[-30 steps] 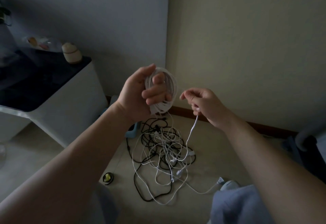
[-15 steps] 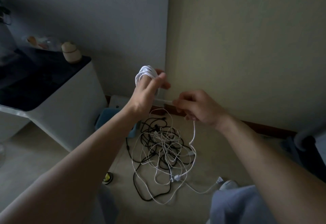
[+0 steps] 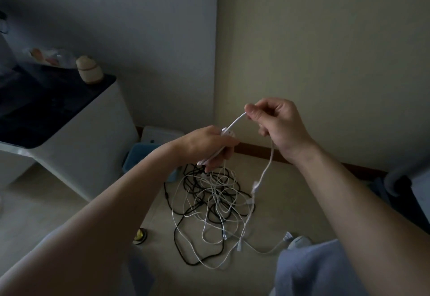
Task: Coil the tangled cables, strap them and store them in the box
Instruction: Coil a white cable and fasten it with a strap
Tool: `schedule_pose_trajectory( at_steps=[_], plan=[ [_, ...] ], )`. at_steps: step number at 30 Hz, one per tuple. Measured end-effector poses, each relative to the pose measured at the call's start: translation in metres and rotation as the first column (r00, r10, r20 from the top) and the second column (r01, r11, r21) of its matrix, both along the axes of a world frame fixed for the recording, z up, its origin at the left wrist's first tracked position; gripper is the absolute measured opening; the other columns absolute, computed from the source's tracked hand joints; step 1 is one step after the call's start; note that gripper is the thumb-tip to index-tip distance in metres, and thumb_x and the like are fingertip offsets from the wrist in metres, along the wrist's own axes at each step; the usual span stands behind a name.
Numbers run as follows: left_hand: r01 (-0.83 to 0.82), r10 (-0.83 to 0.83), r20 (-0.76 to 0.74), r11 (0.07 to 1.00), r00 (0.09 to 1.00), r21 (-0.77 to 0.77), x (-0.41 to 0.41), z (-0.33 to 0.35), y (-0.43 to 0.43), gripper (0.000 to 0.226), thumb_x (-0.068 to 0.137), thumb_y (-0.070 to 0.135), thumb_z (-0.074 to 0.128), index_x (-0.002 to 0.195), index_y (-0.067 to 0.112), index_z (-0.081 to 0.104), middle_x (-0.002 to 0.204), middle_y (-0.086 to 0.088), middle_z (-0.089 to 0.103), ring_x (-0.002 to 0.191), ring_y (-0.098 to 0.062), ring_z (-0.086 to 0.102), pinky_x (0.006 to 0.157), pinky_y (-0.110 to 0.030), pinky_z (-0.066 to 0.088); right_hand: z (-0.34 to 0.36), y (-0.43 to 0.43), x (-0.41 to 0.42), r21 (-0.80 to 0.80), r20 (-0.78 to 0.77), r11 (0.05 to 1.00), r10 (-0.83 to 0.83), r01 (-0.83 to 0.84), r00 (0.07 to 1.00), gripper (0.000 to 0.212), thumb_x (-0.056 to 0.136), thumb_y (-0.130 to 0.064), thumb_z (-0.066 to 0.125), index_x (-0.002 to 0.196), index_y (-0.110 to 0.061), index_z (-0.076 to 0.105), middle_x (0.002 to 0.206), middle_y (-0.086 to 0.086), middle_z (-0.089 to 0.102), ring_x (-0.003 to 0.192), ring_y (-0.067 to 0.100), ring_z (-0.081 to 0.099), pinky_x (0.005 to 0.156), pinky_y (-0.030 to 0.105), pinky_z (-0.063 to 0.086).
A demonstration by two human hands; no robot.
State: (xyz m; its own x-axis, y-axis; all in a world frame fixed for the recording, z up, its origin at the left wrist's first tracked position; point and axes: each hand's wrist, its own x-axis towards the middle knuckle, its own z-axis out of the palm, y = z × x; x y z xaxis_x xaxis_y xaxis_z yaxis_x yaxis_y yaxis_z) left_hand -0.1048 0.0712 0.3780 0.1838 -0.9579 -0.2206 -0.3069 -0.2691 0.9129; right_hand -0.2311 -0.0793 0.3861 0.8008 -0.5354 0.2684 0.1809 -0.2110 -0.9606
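Note:
My left hand (image 3: 209, 144) grips a small coil of white cable (image 3: 217, 153), mostly hidden inside the fist. From the coil a free white strand (image 3: 236, 122) rises up and right to my right hand (image 3: 277, 123), which pinches it between thumb and fingers. Below that hand the strand hangs down to a tangled pile of black and white cables (image 3: 214, 202) on the floor. A blue box (image 3: 137, 158) stands on the floor behind my left forearm, partly hidden.
A white cabinet with a dark top (image 3: 58, 118) stands at the left, a small jar (image 3: 89, 70) on it. A small round yellow object (image 3: 140, 237) lies on the floor. A white plug (image 3: 287, 237) lies near my grey-clad knee (image 3: 321, 270). Walls meet in a corner behind.
My left hand has dropped and turned, so the coil now lies low in the fist. My right hand has risen up and right, drawing the strand taut.

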Motion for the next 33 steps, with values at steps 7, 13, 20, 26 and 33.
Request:
schedule_pose_trajectory(
  at_steps=[7,13,20,26,33],
  plan=[
    [0.121,-0.228,-0.549,0.967,0.804,-0.225,-0.006,0.021,0.005,0.044,0.097,0.032,0.027,0.065,0.011,0.049,0.038,0.000,0.036,0.031,-0.016,0.038,0.067,-0.037,0.043,-0.023,-0.008,0.013,-0.062,-0.103,0.997,-0.043,0.037,0.994,0.032,0.085,-0.049,0.072,0.065,-0.024,0.068,0.049,-0.012,0.047,0.046,0.003,0.041,0.049,0.020,0.037],
    [-0.313,-0.184,-0.833,0.867,0.522,-0.388,0.007,0.028,0.010,0.041,0.092,0.041,0.033,0.075,0.010,0.054,0.051,-0.001,0.049,0.048,-0.016,0.050,0.073,-0.030,0.046,-0.041,-0.005,0.013,-0.025,-0.370,0.985,0.150,-0.172,0.917,0.032,0.103,-0.034,0.052,0.079,-0.021,0.068,0.055,-0.009,0.045,0.048,0.009,0.039,0.049,0.026,0.039],
    [-0.789,0.242,-0.824,0.510,0.512,-0.341,0.031,0.019,0.008,0.045,0.090,0.050,0.040,0.090,0.007,0.054,0.074,-0.011,0.056,0.071,-0.025,0.061,0.081,-0.037,0.047,-0.028,0.008,0.007,0.095,-0.459,0.957,0.288,-0.276,0.840,0.032,0.103,-0.033,0.054,0.080,-0.014,0.067,0.050,-0.009,0.042,0.042,0.007,0.038,0.053,0.025,0.046],
    [-0.349,0.490,0.169,0.786,0.855,-0.511,0.035,0.004,0.012,0.056,0.084,0.053,0.047,0.072,0.001,0.063,0.083,-0.019,0.062,0.079,-0.035,0.060,0.076,-0.052,0.051,-0.005,0.010,0.001,-0.037,-0.185,0.983,0.171,-0.181,0.968,0.022,0.095,-0.026,0.067,0.074,-0.023,0.073,0.045,-0.013,0.043,0.040,0.006,0.037,0.042,0.024,0.035],
    [-0.092,0.092,0.004,0.993,0.996,-0.067,0.003,0.009,0.005,0.044,0.102,0.033,0.052,0.072,0.002,0.056,0.053,-0.014,0.047,0.041,-0.023,0.044,0.049,-0.029,0.042,-0.005,-0.002,0.000,-0.018,0.027,0.999,-0.026,0.027,0.999,0.019,0.086,-0.032,0.077,0.075,-0.017,0.071,0.049,-0.016,0.046,0.044,0.001,0.038,0.045,0.018,0.034]
  ],
)
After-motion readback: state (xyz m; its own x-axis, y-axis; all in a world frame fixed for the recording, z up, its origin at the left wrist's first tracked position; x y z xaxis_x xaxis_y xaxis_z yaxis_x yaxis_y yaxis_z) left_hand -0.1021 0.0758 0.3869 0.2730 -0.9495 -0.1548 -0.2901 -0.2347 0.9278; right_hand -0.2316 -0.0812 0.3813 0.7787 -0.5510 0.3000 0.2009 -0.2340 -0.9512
